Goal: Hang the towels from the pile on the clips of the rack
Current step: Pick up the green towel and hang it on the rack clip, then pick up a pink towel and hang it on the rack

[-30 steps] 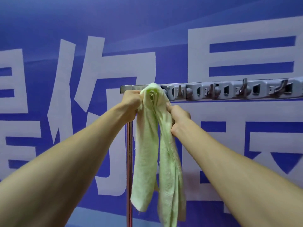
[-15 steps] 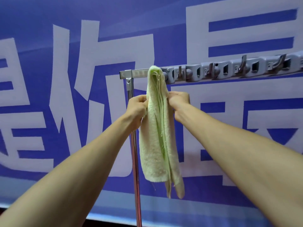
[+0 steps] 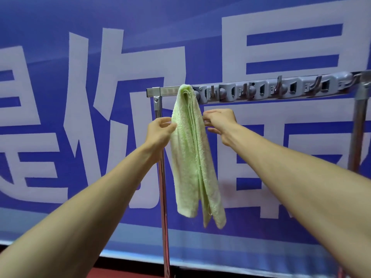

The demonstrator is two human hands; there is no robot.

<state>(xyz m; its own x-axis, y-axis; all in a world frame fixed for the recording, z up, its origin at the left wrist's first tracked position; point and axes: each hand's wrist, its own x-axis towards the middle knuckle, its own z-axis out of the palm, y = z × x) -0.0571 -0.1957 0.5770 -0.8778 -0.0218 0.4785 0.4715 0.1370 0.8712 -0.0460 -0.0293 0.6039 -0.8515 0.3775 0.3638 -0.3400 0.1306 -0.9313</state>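
A pale green towel hangs folded over the left end of the rack's top bar, beside the first grey clip of the clip strip. It droops freely down to about mid-post. My left hand is at the towel's left edge, fingers apart, with the thumb tip touching the cloth. My right hand is at the towel's right edge, fingers spread and pointing at it, just touching. Neither hand bears the towel's weight. The pile of towels is out of view.
The rack's chrome left post stands just behind the towel, and its right post is at the far right. A blue banner with large white characters fills the background. A strip of dark red floor shows at the bottom.
Both hands have slid down from the bar and loosened their grip on the towel, which now hangs by itself. The view has tilted downward and pulled back.
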